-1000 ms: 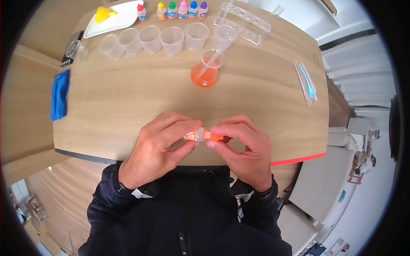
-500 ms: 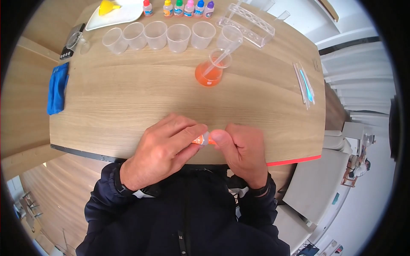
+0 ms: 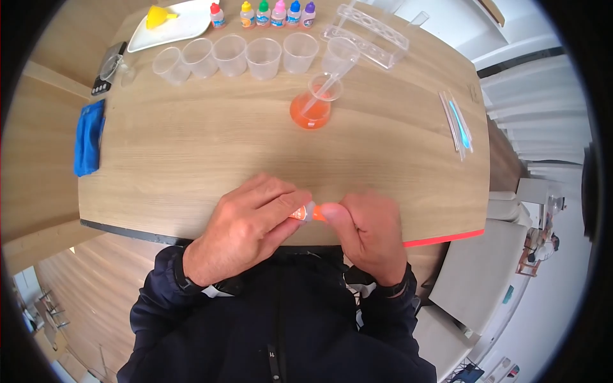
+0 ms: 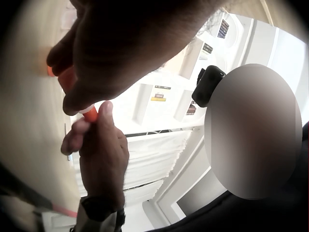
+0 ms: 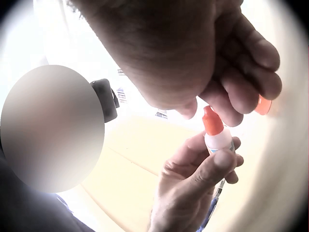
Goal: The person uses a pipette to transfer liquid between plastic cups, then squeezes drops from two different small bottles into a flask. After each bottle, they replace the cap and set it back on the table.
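Observation:
Below the flask, near the table's front edge, my left hand (image 3: 246, 214) grips a small dropper bottle (image 5: 219, 141) by its labelled body. The bottle lies roughly sideways in the head view, its orange cap (image 3: 318, 212) towards my right hand (image 3: 367, 226). That hand has its thumb and curled forefinger at the cap; the pointed cap tip shows beside the fingers in the right wrist view. Much of the label is hidden by my left fingers. Farther back stands a conical flask (image 3: 306, 112) of orange liquid with a clear plastic dropper (image 3: 324, 89) leaning in it.
Several clear cups (image 3: 263, 60) form a row behind the flask. Farther back are capped dye bottles (image 3: 262, 16), a white tray (image 3: 188, 32) with a yellow funnel (image 3: 157, 17), and a test-tube rack (image 3: 367, 41). A blue cloth (image 3: 89, 140) lies left, wrapped sticks (image 3: 456, 124) right.
My right hand has turned over at the cap, from fingertips on top to curled fingers with the thumb along it. The left hand keeps hold of the bottle.

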`<state>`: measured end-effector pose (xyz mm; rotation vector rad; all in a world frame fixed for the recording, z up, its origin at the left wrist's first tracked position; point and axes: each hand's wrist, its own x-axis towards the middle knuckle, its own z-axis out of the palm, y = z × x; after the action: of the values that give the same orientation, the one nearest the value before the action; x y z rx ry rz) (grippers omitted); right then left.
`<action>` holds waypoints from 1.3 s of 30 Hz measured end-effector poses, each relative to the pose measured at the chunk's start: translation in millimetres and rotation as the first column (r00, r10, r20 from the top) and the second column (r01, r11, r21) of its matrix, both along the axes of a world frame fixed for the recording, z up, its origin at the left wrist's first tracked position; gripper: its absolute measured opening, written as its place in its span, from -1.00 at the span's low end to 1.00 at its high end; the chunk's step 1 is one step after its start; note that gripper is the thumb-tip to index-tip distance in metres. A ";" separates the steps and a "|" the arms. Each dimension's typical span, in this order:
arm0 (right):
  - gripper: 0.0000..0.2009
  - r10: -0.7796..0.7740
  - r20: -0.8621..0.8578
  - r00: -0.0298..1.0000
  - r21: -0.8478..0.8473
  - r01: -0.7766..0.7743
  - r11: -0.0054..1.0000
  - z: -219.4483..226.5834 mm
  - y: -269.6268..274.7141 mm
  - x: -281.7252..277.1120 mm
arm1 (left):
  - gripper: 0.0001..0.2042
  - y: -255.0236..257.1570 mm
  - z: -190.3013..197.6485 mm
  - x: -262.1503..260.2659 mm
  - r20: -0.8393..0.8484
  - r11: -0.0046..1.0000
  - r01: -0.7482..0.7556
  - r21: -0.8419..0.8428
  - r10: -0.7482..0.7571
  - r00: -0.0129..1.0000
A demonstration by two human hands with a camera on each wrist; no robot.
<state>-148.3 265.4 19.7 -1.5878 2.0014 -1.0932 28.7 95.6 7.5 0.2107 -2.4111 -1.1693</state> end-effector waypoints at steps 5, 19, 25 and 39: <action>-0.85 0.018 -0.024 1.000 -0.096 -0.021 0.995 3.9 -5.9 4.3 | -0.63 1.0 -3.6 -0.6 -0.055 1.000 0.009 -0.024 -0.011 0.998; -0.83 -0.188 0.254 0.949 0.082 0.173 0.982 -6.9 -6.1 26.3 | -0.64 1.4 -1.6 3.4 0.012 0.991 -0.049 -0.122 0.051 0.999; -0.82 -0.196 0.137 0.971 -0.017 0.201 0.980 -5.7 -10.6 23.9 | -0.57 -0.8 10.7 -5.3 0.131 0.999 -0.042 -0.023 0.045 0.990; -0.82 -0.192 0.099 0.976 -0.211 0.209 0.955 -12.3 -16.9 19.7 | -0.65 -6.8 22.1 -19.2 0.092 0.991 -0.011 -0.134 0.023 0.995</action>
<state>-128.6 248.5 7.5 -1.4394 2.0850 -1.4770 9.5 88.8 29.6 0.2481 -2.5527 -1.0068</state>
